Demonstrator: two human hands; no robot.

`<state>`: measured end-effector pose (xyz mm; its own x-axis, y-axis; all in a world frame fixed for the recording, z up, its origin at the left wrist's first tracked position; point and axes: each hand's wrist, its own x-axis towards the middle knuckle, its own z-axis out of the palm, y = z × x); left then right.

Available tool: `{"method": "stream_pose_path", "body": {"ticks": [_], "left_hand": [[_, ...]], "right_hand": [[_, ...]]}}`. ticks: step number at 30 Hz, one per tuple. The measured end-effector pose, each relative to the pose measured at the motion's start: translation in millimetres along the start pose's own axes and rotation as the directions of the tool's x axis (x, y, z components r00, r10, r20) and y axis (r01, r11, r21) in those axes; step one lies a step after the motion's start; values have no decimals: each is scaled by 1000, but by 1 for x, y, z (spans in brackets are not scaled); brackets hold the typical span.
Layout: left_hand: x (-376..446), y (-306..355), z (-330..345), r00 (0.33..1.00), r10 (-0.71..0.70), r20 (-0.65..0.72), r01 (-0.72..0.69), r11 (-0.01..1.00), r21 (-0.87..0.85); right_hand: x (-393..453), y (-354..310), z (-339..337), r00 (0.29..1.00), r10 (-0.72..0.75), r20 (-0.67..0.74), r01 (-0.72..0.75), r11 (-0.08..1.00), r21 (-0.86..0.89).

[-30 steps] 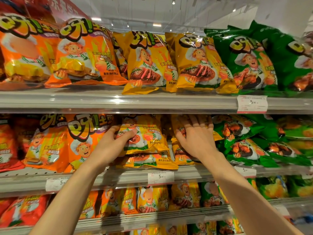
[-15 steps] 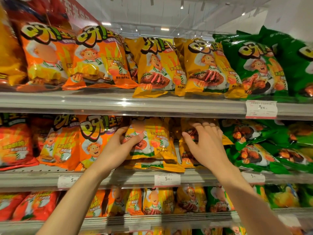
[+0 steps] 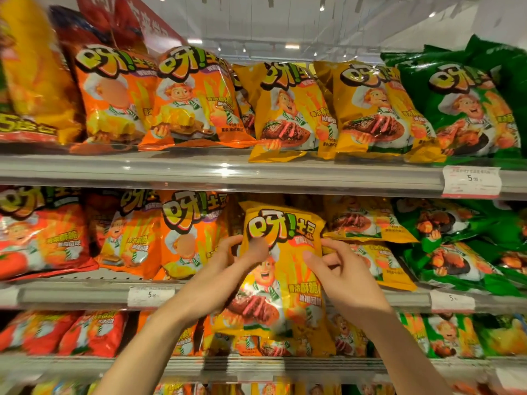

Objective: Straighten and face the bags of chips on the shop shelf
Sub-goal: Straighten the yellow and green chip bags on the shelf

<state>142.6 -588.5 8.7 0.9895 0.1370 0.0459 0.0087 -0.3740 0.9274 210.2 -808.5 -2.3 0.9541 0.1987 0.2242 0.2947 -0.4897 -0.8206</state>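
A: Grey metal shelves point(image 3: 222, 173) stacked in tiers, white price tags point(image 3: 471, 182) clipped along the front rails.

B: Overhead, a pale ceiling point(image 3: 356, 21) dotted with small spotlights, and a red sign point(image 3: 148, 27) top left.

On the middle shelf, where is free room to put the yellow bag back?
Free: the gap behind the held yellow bag, between the orange bags and the fallen yellow bags. Crowded: the green bags lie piled to the right, and the top shelf is packed.

Single head-worn view, close to the shelves point(image 3: 222, 173), facing them straight on, tilted slightly upward
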Motion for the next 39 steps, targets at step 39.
{"method": "stream_pose_path", "body": {"ticks": [39], "left_hand": [[-23,-32,-82,835,150,-529,-178,984,-2]], "right_hand": [[80,-44,61,998,55,42,-39,946,-322]]}}
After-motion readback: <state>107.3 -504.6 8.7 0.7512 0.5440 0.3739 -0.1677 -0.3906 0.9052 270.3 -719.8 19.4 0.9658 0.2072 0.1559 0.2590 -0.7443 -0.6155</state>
